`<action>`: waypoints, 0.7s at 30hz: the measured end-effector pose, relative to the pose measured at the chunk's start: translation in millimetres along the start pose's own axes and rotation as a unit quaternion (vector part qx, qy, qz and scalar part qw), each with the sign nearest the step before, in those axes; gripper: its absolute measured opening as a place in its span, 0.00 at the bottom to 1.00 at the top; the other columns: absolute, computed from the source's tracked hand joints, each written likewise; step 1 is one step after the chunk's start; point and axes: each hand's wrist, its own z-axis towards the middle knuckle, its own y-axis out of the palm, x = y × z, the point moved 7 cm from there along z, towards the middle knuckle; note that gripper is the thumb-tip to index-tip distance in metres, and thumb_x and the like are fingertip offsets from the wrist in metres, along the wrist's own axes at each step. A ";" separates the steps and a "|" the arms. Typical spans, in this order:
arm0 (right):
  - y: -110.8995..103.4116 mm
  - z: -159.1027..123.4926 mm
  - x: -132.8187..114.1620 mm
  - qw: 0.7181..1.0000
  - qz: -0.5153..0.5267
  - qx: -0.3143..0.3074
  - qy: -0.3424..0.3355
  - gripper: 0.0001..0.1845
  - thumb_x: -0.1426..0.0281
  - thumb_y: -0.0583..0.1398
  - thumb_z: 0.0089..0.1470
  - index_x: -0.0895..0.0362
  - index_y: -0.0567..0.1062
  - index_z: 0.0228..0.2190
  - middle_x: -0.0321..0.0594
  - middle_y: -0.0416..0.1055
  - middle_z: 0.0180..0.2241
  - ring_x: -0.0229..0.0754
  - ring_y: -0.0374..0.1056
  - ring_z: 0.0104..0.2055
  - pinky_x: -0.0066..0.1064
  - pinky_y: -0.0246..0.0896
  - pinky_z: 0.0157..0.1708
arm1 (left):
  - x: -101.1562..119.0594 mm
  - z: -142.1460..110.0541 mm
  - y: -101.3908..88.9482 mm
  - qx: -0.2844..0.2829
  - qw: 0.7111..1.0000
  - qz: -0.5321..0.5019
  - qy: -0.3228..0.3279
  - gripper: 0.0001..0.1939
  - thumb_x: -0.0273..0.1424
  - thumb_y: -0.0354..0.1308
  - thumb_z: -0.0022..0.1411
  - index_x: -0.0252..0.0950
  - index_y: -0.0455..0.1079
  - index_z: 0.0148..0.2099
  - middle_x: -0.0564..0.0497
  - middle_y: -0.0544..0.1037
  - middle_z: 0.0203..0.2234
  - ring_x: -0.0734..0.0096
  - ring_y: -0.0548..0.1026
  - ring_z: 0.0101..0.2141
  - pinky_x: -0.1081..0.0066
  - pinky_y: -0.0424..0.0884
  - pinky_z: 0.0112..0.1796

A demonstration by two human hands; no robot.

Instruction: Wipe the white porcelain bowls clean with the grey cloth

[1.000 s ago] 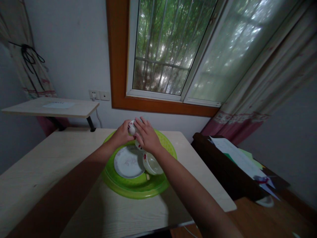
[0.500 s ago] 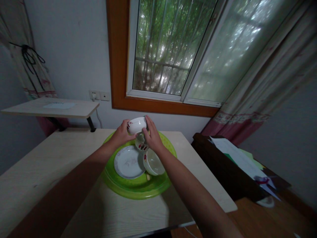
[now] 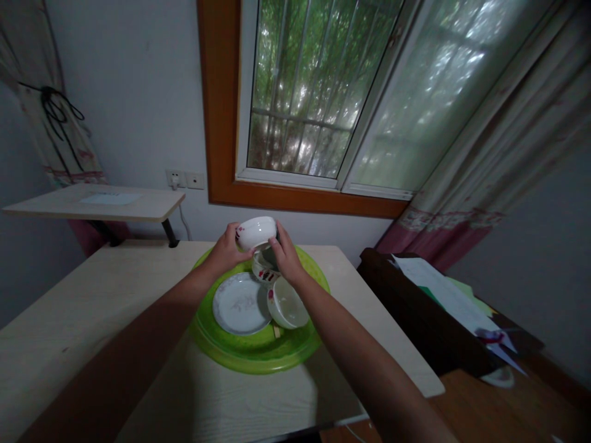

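A white bowl (image 3: 257, 233) with small red and dark marks is held up, tilted, above the far part of a green basin (image 3: 258, 365). My left hand (image 3: 228, 248) grips its left side, thumb underneath. At its right side is my right hand (image 3: 287, 253), fingers behind the rim and thumb in front; a small dark patch by these fingers is too small to make out. Just below, a second patterned bowl (image 3: 266, 273) sits in the basin, partly hidden. Nearer me are a white plate (image 3: 242, 304) and a third bowl (image 3: 288, 304), tilted.
The basin stands on a pale wooden table (image 3: 152, 289). A small raised shelf (image 3: 133, 209) with a paper is at the left. Wall and window (image 3: 318, 92) lie behind. At the right is a dark cabinet (image 3: 392, 301) with papers. A short light stick (image 3: 276, 331) shows under the third bowl.
My right hand has moved from across the bowl's front to its right side, uncovering the bowl. My left hand keeps its hold in nearly the same place.
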 end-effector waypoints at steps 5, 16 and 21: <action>-1.4 -2.7 -34.0 0.993 -0.070 -0.032 -0.092 0.33 0.59 0.49 0.69 0.53 0.49 0.70 0.46 0.45 0.72 0.46 0.43 0.74 0.49 0.44 0.71 | -0.7 -0.8 4.1 -0.010 1.000 0.011 0.011 0.35 0.39 0.68 0.49 0.36 0.57 0.55 0.43 0.74 0.44 0.60 0.76 0.42 0.63 0.73 0.41; 14.8 -11.1 -74.9 0.950 -0.195 -0.102 -0.220 0.31 0.66 0.52 0.66 0.52 0.54 0.68 0.40 0.52 0.70 0.49 0.38 0.75 0.56 0.39 0.72 | 2.5 -1.1 5.3 -0.039 0.999 -0.005 0.022 0.36 0.37 0.69 0.46 0.38 0.58 0.55 0.42 0.74 0.48 0.56 0.76 0.46 0.57 0.72 0.48; 6.8 -5.6 -62.8 0.970 -0.159 -0.063 -0.174 0.30 0.66 0.50 0.68 0.51 0.54 0.68 0.41 0.51 0.70 0.47 0.41 0.74 0.53 0.43 0.71 | 3.5 -1.1 6.2 -0.026 0.999 0.021 0.031 0.33 0.35 0.67 0.49 0.37 0.58 0.55 0.42 0.74 0.47 0.57 0.76 0.45 0.59 0.73 0.46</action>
